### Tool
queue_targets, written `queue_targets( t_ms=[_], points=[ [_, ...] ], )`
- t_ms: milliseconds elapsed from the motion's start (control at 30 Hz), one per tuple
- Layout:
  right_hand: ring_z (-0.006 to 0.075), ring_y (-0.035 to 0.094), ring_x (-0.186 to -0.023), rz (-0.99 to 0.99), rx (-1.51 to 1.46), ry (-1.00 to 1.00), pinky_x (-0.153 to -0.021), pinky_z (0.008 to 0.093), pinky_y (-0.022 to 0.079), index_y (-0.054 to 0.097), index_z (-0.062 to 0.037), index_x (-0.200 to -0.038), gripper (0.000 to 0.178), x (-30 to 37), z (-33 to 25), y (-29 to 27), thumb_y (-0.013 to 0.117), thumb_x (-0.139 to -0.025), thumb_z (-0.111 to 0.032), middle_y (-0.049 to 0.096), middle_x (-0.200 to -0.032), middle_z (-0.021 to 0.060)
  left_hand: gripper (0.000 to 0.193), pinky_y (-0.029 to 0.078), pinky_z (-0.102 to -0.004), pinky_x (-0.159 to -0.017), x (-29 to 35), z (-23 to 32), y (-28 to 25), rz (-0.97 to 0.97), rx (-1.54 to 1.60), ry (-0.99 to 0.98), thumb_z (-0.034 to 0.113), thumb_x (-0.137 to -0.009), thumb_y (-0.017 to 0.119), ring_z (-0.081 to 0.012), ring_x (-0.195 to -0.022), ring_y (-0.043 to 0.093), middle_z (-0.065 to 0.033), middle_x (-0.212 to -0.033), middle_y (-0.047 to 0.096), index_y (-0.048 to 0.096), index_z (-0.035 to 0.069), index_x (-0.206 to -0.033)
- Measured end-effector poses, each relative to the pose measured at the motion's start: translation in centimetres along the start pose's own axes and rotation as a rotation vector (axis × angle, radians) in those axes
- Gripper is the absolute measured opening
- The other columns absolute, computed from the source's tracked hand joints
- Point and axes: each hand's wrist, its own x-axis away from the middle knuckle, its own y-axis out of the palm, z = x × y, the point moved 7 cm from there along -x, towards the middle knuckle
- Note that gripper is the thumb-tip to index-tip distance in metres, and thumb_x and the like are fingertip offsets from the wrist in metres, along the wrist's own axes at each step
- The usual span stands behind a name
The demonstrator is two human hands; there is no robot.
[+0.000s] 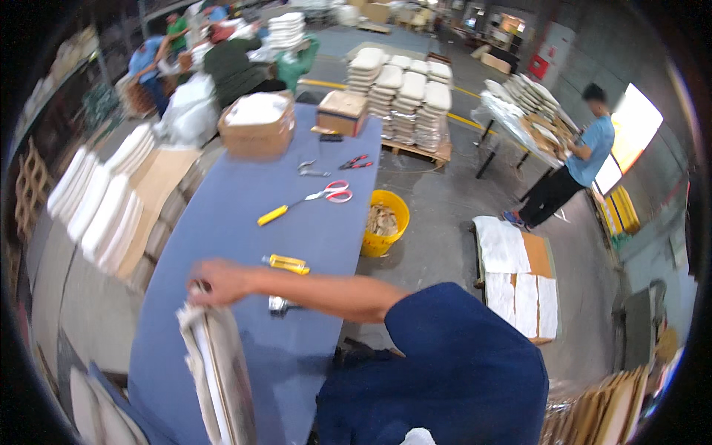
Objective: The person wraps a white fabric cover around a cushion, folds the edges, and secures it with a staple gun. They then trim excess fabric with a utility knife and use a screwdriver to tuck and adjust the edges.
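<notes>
My right hand (216, 282) reaches leftward across the blue-covered table (259, 348), its fingers closed on the upper end of a beige fabric-covered pad (233, 363). The pad stands on edge, with a white strip along its side; its lower end runs out of view. Beneath my forearm lies a metal tool (277, 305), partly hidden. Just beyond the forearm is a yellow-handled tool (288, 264). Farther up the table are red-handled scissors (331, 193), a yellow handle (273, 215) by their blades, and red-and-black pliers (356, 162). My left hand is not visible.
Cardboard boxes (256, 133) stand at the table's far end. A yellow bucket of scraps (385, 222) is beside its right edge. White pads (96, 200) are stacked at left, and more pads (400, 93) on a pallet ahead. A person (586, 152) works at a table on the right.
</notes>
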Motion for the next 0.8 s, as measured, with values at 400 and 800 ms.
queue_targets(
  t_ms=[400, 800],
  points=[
    [0.0287, 0.059, -0.128, -0.191, -0.391, 0.499, -0.103, 0.0382, 0.049, 0.047, -0.0021, -0.146, 0.061, 15.3, 2.8, 21.2, 0.067, -0.096, -0.029, 0.059, -0.139, 0.0197, 0.040, 0.047, -0.0445, -0.097, 5.7, 3.6, 4.0, -0.283, 0.508, -0.229, 0.029, -0.107, 0.045, -0.0361, -0.116, 0.062, -0.0262, -0.124, 0.064, 0.057, -0.002, -0.129],
    [0.0279, 0.065, -0.115, -0.137, -0.036, 0.744, -0.093, 0.0380, 0.055, 0.062, -0.0003, -0.126, 0.036, 24.2, 7.7, 14.3, 0.065, -0.097, -0.021, 0.065, -0.124, 0.0177, 0.046, 0.056, -0.0413, -0.084, 6.9, -5.7, 5.1, -0.282, 0.189, -0.707, 0.037, -0.101, 0.058, -0.0320, -0.095, 0.070, -0.0191, -0.111, 0.069, 0.060, -0.003, -0.124]
  ],
)
